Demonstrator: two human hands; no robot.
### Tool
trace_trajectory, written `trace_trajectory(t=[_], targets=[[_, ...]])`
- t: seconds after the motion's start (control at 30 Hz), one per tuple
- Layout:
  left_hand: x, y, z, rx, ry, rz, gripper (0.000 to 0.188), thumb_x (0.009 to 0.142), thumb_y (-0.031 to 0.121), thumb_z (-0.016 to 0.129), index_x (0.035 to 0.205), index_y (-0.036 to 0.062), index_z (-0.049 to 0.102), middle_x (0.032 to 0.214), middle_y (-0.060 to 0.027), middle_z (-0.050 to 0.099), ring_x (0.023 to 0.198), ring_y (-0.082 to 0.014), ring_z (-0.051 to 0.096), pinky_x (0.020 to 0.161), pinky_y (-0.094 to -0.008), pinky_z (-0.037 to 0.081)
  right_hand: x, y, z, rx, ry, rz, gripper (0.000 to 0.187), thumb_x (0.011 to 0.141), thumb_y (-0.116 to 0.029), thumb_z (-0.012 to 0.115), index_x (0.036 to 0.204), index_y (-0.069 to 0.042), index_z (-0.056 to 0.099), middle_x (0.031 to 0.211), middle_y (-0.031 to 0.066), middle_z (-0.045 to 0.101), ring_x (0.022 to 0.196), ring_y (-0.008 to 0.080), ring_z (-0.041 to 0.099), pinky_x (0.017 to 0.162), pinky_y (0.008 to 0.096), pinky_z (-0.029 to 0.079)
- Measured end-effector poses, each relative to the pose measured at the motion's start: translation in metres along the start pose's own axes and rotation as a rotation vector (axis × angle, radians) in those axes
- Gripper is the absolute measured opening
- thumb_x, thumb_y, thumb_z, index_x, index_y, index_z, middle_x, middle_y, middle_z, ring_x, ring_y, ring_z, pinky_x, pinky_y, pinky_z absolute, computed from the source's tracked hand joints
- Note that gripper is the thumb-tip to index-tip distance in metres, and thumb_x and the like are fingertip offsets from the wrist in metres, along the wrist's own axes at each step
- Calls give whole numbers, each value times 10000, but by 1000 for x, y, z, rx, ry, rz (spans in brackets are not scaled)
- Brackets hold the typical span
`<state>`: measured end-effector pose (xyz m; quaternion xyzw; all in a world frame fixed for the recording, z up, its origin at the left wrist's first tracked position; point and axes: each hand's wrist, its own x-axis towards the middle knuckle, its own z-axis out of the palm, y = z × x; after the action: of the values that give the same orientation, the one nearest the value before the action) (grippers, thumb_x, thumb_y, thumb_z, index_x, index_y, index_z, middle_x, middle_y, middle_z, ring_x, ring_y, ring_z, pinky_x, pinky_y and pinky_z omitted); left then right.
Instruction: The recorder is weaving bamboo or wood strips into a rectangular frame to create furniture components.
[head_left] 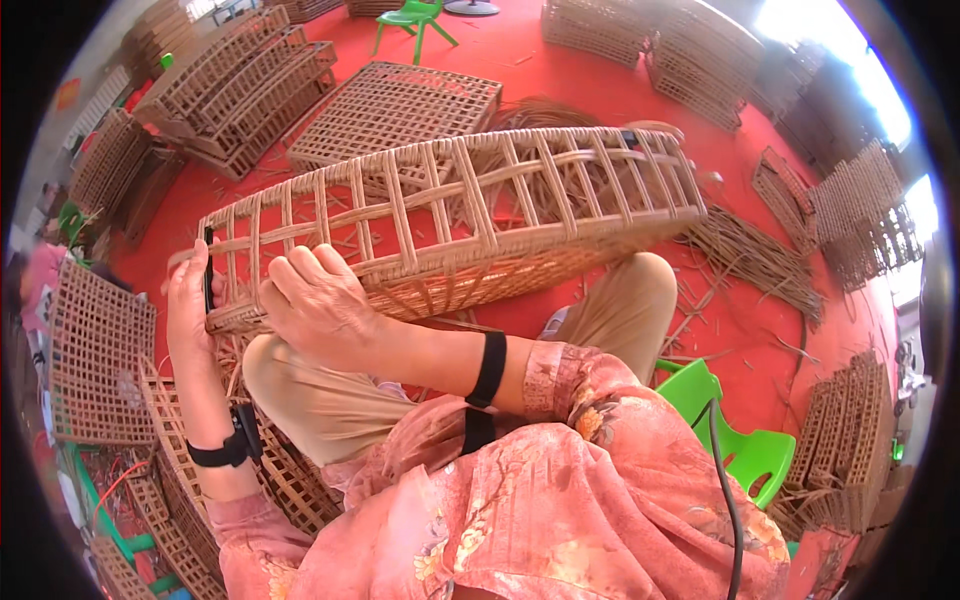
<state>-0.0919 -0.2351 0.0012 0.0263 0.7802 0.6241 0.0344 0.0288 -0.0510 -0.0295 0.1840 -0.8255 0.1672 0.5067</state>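
A long brown wicker basket lies tipped on its side across my knees, its open lattice wall facing up. Black handles sit in its ends, the left handle beside my fingers. My left hand grips that left end, thumb and fingers around the edge by the handle. Close to it, my right hand is closed in a fist against the lower border of the lattice. Its fingertips are turned away, so whatever strand they pinch is hidden.
Beyond the basket, a flat lattice piece lies on the red floor. Loose cane strips are heaped to the right. Stacked wicker baskets stand far left. A green chair is close on my right.
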Motion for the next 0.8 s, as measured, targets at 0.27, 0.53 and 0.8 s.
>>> trace_trajectory(t=[0.27,0.53,0.8], targets=[[54,-36,-73,33,76,55,400,989,382,593,1222,67,671,877,-15,677,725,-103,612,652,-278,496,-2,-49,60,-167,-85,-79,291,712,-204,599,894,20,628,901,103,535,859,234,503,740,352,414],[152,-62,-132,20,19,127,302,986,310,626,1090,39,710,977,-32,709,881,-125,655,817,-289,506,-3,-49,48,-51,-201,-139,359,775,-208,582,1013,51,654,1037,126,566,1002,252,493,855,355,409],[202,-78,-143,-225,98,39,269,965,283,670,1031,29,728,954,-48,714,873,-152,660,790,-298,524,5,-36,29,100,-306,-179,361,714,-231,644,962,28,691,1062,120,596,1057,257,506,865,341,402]])
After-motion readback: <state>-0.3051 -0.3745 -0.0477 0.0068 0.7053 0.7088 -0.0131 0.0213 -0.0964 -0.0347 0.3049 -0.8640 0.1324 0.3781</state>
